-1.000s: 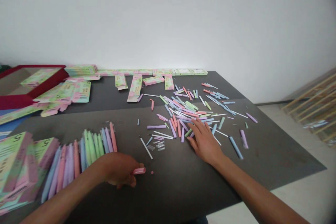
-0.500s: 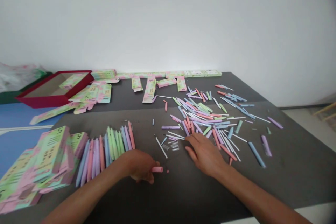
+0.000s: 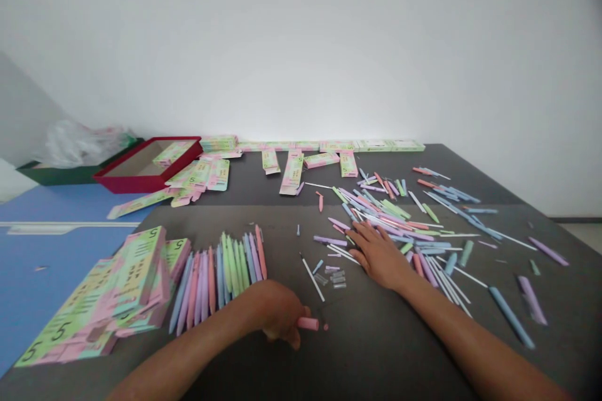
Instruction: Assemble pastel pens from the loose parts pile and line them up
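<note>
My left hand is closed around a pink pen barrel, whose open end points right. A tiny pink ring lies just beyond that end. My right hand rests with fingers spread on the near left side of a heap of pastel pen parts, covering some of them. White refills stick out beside its wrist. Small clear plastic pieces and a single white refill lie between the hands. Left of my left hand is a row of pastel pens laid side by side.
Printed pen boxes are stacked at the near left. Flattened and folded cartons lie along the back by the wall. A red tray and a green tray holding a plastic bag stand at the far left.
The view has turned left, so everything appears further right. My right hand has reached farther forward onto the heap. My left hand still holds the pink barrel in about the same place.
</note>
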Action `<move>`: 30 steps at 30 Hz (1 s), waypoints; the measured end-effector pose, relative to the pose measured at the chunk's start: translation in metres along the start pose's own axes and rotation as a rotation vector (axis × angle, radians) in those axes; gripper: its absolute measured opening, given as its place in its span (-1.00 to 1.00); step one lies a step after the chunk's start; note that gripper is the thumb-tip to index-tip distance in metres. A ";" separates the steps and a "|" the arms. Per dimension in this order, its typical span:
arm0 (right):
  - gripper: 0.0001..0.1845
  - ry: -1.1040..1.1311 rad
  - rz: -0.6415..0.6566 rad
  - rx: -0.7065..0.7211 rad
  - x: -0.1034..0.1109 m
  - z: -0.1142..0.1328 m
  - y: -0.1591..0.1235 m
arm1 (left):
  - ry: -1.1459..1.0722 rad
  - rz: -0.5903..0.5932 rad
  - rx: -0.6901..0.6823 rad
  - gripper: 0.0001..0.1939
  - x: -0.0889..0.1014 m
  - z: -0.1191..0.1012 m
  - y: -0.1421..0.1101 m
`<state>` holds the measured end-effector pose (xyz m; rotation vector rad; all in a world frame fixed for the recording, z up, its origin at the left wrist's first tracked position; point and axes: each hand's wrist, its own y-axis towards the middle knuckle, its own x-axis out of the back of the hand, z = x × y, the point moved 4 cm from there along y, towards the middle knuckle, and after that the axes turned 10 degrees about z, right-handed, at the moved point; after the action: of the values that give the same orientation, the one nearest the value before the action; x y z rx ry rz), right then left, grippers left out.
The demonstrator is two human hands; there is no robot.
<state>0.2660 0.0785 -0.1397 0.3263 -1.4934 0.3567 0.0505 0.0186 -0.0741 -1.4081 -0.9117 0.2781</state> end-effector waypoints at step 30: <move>-0.56 0.036 -0.078 -0.040 -0.002 -0.008 0.041 | -0.094 -0.033 0.000 -0.48 -0.003 -0.011 0.011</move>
<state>0.2562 0.1186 -0.1422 0.3439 -1.4461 0.2690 0.0597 0.0110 -0.0847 -1.3886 -1.0113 0.3220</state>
